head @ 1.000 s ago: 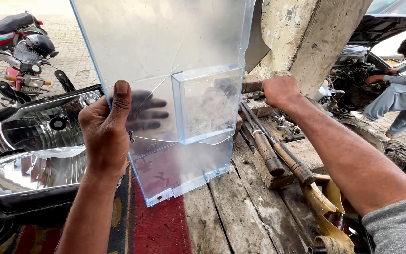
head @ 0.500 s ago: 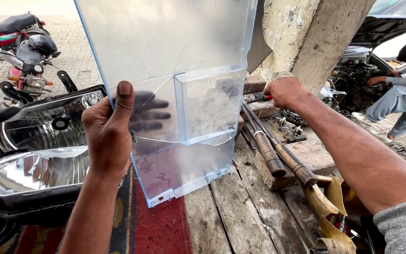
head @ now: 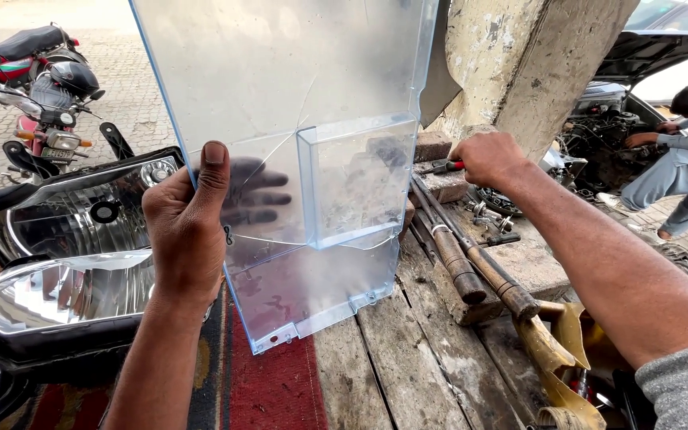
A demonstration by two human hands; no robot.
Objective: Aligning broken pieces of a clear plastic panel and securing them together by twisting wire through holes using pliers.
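Note:
My left hand (head: 187, 227) holds up a large clear plastic panel (head: 296, 103) by its left edge, thumb in front and fingers showing through behind. The panel is cracked and has a raised box-shaped pocket (head: 356, 183) moulded into it. My right hand (head: 487, 158) reaches out past the panel's right side. It is closed around a small tool with a red handle (head: 446, 166) that lies on a brick on the wooden bench.
Two car headlights (head: 65, 231) lie at the left on a red cloth (head: 268, 390). Long metal rods and hammers (head: 471, 271) rest on the wooden bench (head: 392, 366). A concrete pillar (head: 519, 64) stands behind. Motorcycles (head: 37, 80) are parked far left. Another person (head: 682, 151) works at a car, right.
My right hand has moved left and down onto the red-handled tool. The panel has stayed held up in my left hand, almost still.

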